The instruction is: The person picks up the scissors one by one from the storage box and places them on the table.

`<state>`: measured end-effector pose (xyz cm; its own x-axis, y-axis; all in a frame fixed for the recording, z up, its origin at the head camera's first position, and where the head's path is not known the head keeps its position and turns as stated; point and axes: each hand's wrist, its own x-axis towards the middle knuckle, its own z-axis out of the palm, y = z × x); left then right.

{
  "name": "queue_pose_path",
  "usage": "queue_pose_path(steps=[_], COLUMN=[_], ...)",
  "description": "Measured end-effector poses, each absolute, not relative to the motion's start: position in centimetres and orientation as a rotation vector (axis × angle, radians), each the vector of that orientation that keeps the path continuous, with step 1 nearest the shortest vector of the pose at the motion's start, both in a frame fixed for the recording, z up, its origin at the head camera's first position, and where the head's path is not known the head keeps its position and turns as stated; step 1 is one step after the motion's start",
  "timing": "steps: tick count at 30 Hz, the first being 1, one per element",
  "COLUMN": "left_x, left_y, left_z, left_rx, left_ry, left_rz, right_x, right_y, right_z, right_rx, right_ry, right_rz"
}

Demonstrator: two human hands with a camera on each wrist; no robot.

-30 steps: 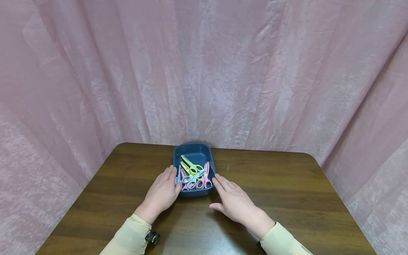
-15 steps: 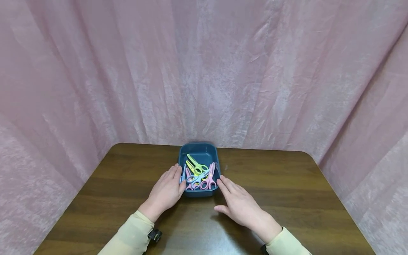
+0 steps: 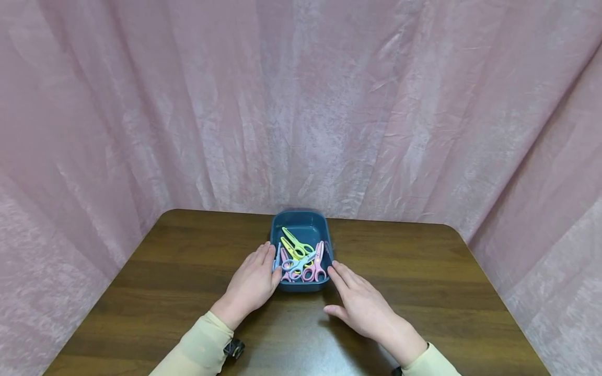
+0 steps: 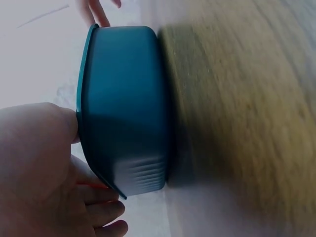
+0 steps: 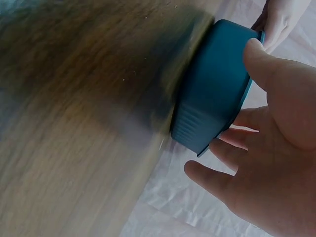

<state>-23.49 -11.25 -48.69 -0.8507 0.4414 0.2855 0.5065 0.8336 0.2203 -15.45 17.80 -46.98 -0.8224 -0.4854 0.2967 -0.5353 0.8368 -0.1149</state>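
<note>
A dark blue rectangular tray [image 3: 301, 286] stands on the table near its back edge, holding several small scissors. Pastel blue scissors [image 3: 297, 267] lie over yellow ones [image 3: 290, 247]; light green scissors [image 3: 296, 241] point toward the back, and pink scissors [image 3: 318, 261] lie along the right wall. My left hand [image 3: 251, 279] lies against the tray's left side, fingers extended, thumb at the near left corner of the rim. On the opposite side, my right hand [image 3: 364, 305] has straight fingers, their tips at the right wall, and its thumb held apart. The wrist views show the tray's outer wall [image 4: 126, 94].
The brown wooden table [image 3: 423, 271] spreads out on both sides of the tray. A pink velvet curtain [image 3: 320, 104] hangs right behind its back edge and along the sides. A black wrist device [image 3: 234, 348] sits under the left sleeve.
The tray with its scissors has slid a little to the right across the table. Both hands have shifted right along with it, keeping their places at its sides.
</note>
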Motion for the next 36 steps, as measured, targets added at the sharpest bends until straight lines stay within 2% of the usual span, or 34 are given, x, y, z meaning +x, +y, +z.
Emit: queue_pose_path(steps=[21, 36], left_x=[-22.9, -23.3], left_y=[-9.7, -9.5], left_z=[-48.9, -49.1], left_rx=[-0.790, -0.797], left_ry=[-2.808, -2.835], left_rz=[-0.484, -0.484], right_x=[-13.9, -18.6], right_y=[19.4, 17.6], right_z=[-46.1, -44.8], right_rx=[0.758, 0.736], right_ry=[-2.792, -2.615], right_rz=[0.177, 0.175])
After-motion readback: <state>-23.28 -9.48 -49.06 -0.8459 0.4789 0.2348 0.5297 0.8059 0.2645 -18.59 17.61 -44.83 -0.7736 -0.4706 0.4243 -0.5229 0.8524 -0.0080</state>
